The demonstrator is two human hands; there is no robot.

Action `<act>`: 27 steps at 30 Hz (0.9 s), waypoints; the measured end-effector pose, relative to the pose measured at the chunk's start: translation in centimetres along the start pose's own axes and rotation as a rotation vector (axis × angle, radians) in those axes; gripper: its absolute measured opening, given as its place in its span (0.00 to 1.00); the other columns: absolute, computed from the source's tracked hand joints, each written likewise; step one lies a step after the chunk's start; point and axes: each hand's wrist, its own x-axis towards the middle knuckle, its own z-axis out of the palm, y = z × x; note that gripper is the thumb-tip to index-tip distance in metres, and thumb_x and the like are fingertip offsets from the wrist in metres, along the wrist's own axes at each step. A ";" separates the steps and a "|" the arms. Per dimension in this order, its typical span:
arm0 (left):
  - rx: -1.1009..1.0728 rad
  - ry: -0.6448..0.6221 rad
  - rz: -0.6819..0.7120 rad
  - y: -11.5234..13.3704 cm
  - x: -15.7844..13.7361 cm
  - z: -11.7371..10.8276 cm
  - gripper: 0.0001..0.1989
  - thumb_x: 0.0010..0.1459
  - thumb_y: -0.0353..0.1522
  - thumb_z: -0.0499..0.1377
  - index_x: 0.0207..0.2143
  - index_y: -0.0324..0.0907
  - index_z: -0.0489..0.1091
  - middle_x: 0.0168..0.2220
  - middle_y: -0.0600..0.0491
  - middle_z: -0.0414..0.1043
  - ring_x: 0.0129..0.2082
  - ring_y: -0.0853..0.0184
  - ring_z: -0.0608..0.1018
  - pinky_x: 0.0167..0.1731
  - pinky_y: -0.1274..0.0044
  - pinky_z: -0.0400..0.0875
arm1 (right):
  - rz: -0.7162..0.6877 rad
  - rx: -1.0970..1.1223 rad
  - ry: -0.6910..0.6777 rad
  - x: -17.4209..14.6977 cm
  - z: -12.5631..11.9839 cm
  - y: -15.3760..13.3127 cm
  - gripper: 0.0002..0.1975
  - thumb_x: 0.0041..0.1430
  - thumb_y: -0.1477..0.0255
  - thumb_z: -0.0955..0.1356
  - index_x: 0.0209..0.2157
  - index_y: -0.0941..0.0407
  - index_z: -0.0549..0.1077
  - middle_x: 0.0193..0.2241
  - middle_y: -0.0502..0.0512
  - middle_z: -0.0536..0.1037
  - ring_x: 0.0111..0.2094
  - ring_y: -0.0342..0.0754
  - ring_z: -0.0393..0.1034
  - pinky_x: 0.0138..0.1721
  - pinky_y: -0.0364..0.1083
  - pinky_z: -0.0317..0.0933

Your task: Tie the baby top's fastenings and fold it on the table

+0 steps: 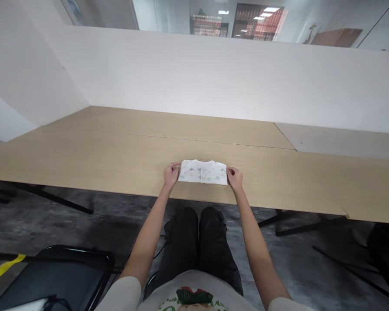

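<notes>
A small white baby shirt (210, 173) with a sparse printed pattern lies folded into a wide, short rectangle on the wooden table. Its curved neckline faces the wall, and a front opening runs down the middle. At its left edge, my left hand (171, 173) pinches the cloth between thumb and fingers. My right hand (235, 178) pinches the opposite edge in the same way. Both hands rest close to the tabletop, and the fingertips are partly hidden by the cloth and the hands themselves.
The light wooden table (100, 155) stretches to both sides, with seams between its panels. Behind it rises a white partition (194, 73) topped by glass. A black chair (58, 276) stands at lower left, and dark table legs (298, 222) show beneath the right part.
</notes>
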 end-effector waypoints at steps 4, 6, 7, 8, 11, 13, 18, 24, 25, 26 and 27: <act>0.007 -0.016 0.014 0.0 0.0 0.1 0.20 0.46 0.27 0.48 0.38 0.39 0.75 0.19 0.56 0.63 0.22 0.68 0.66 0.26 0.78 0.61 | 0.015 0.000 -0.008 0.0 0.0 -0.1 0.16 0.52 0.66 0.62 0.34 0.60 0.77 0.33 0.62 0.80 0.31 0.50 0.71 0.37 0.48 0.63; 0.012 -0.024 0.020 -0.2 0.0 0.2 0.20 0.47 0.27 0.48 0.38 0.39 0.75 0.20 0.56 0.64 0.22 0.68 0.66 0.26 0.78 0.62 | 0.012 0.005 -0.005 0.0 0.0 0.0 0.16 0.52 0.66 0.62 0.34 0.60 0.77 0.33 0.62 0.80 0.30 0.50 0.71 0.36 0.48 0.63; 0.012 -0.027 0.023 -0.4 0.1 0.2 0.20 0.47 0.27 0.48 0.39 0.39 0.74 0.21 0.56 0.64 0.22 0.68 0.66 0.26 0.78 0.62 | 0.006 0.010 -0.004 0.0 0.0 0.0 0.16 0.52 0.66 0.62 0.34 0.60 0.77 0.32 0.62 0.80 0.30 0.50 0.71 0.36 0.48 0.63; 0.010 -0.028 0.027 -0.5 0.1 0.3 0.20 0.47 0.27 0.48 0.39 0.39 0.74 0.21 0.56 0.64 0.22 0.69 0.66 0.26 0.78 0.61 | 0.000 0.016 -0.005 0.0 0.0 0.0 0.16 0.52 0.66 0.62 0.34 0.60 0.77 0.32 0.62 0.80 0.30 0.50 0.71 0.36 0.48 0.62; 0.012 -0.029 0.047 -0.9 0.2 0.5 0.19 0.48 0.27 0.48 0.40 0.40 0.74 0.20 0.57 0.62 0.21 0.69 0.65 0.25 0.78 0.60 | -0.008 0.021 -0.003 0.0 0.0 0.2 0.16 0.53 0.66 0.62 0.33 0.60 0.77 0.33 0.62 0.80 0.30 0.50 0.71 0.36 0.48 0.62; 0.017 -0.030 0.057 -1.0 0.2 0.5 0.18 0.49 0.27 0.49 0.40 0.40 0.74 0.20 0.57 0.61 0.21 0.69 0.65 0.25 0.78 0.60 | -0.010 0.017 -0.001 0.0 0.0 0.2 0.16 0.53 0.66 0.62 0.33 0.60 0.77 0.33 0.62 0.80 0.30 0.50 0.71 0.36 0.47 0.63; -0.019 -0.012 0.089 -1.2 0.2 0.6 0.16 0.51 0.27 0.48 0.38 0.40 0.72 0.21 0.57 0.62 0.23 0.69 0.66 0.27 0.78 0.60 | 0.000 0.012 -0.014 0.0 0.1 0.3 0.15 0.53 0.67 0.62 0.33 0.60 0.77 0.33 0.61 0.80 0.31 0.50 0.71 0.36 0.47 0.63; -0.057 -0.008 0.092 -0.8 0.2 0.5 0.05 0.51 0.26 0.50 0.28 0.41 0.65 0.24 0.56 0.64 0.25 0.69 0.66 0.29 0.78 0.60 | 0.005 0.009 -0.013 0.0 0.0 0.2 0.14 0.53 0.68 0.62 0.33 0.60 0.77 0.34 0.61 0.80 0.31 0.50 0.72 0.37 0.47 0.63; -0.049 -0.010 0.092 -0.7 0.1 0.4 0.05 0.52 0.26 0.50 0.27 0.41 0.64 0.24 0.56 0.64 0.25 0.70 0.66 0.29 0.79 0.60 | 0.006 0.009 -0.014 0.0 0.0 0.1 0.14 0.53 0.68 0.62 0.33 0.59 0.77 0.34 0.61 0.80 0.32 0.50 0.72 0.38 0.47 0.63; -0.041 -0.010 0.093 -0.6 0.1 0.4 0.04 0.52 0.27 0.50 0.26 0.42 0.63 0.24 0.56 0.63 0.25 0.70 0.66 0.29 0.79 0.60 | 0.005 0.009 -0.016 0.0 0.0 0.1 0.14 0.53 0.68 0.62 0.33 0.59 0.77 0.34 0.62 0.80 0.32 0.50 0.72 0.38 0.47 0.63; -0.033 -0.009 0.094 -0.6 0.1 0.3 0.05 0.53 0.27 0.50 0.25 0.42 0.62 0.23 0.56 0.63 0.25 0.70 0.65 0.29 0.78 0.59 | 0.003 0.008 -0.018 -0.1 0.0 0.0 0.14 0.53 0.69 0.62 0.34 0.60 0.77 0.34 0.62 0.80 0.33 0.50 0.72 0.38 0.47 0.63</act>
